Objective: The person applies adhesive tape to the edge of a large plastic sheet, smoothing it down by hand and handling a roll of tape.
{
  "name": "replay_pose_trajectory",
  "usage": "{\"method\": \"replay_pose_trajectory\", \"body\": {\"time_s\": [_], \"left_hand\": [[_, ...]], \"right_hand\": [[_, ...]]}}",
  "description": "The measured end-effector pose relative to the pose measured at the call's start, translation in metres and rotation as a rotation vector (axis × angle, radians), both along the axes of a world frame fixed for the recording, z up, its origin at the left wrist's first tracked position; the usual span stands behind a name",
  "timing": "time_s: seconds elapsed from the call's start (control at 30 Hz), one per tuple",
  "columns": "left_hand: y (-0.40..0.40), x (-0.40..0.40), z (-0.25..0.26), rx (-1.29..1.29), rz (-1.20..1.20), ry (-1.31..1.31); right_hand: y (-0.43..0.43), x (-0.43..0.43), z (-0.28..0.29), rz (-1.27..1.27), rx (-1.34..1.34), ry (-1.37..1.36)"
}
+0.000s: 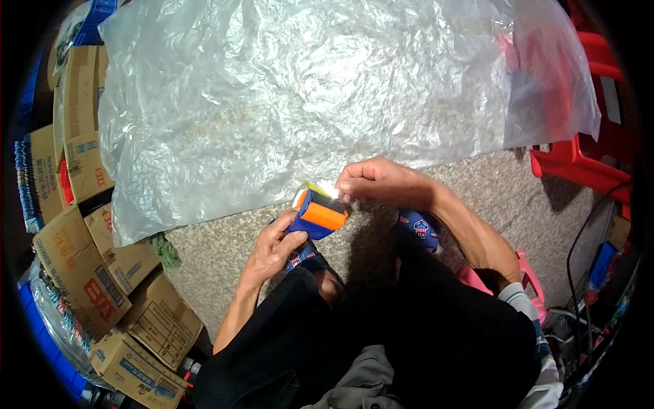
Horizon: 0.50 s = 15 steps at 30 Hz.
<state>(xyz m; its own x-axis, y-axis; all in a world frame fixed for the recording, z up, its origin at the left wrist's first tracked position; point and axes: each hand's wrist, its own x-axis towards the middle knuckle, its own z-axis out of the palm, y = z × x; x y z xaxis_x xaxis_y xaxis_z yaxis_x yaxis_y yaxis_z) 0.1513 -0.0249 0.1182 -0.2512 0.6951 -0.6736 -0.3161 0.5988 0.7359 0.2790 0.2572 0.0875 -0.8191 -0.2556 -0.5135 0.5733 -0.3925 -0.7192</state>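
Note:
My left hand [281, 240] grips a blue and orange tape dispenser [322, 213] by its blue side. A roll of yellowish clear tape [305, 191] sits in it. Close by its dark upper edge, my right hand [365, 179] has thumb and forefinger pinched together beside a bright glare; whether tape is between the fingertips cannot be told. Beyond both hands a large sheet of crinkled translucent plastic [306, 102] is spread over the floor, its near edge just past the dispenser.
Cardboard boxes [82, 271] are stacked at the left, with a green tuft [166, 251] beside them. Red plastic furniture [582, 168] stands at the right near a black cable [571, 255]. My sandalled feet [420, 230] rest on the speckled floor [214, 255].

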Motion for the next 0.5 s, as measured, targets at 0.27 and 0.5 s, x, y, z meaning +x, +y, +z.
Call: {"method": "replay_pose_trajectory", "body": {"time_s": [0.27,0.5], "left_hand": [[-0.002,-0.001,-0.005,0.001,-0.002,0.030],[0.005,-0.001,0.001,-0.016,-0.040,0.050]], "right_hand": [[0.002,-0.001,0.005,-0.001,0.173,-0.004],[0.000,0.002,-0.007,-0.029,0.358,0.063]]}}
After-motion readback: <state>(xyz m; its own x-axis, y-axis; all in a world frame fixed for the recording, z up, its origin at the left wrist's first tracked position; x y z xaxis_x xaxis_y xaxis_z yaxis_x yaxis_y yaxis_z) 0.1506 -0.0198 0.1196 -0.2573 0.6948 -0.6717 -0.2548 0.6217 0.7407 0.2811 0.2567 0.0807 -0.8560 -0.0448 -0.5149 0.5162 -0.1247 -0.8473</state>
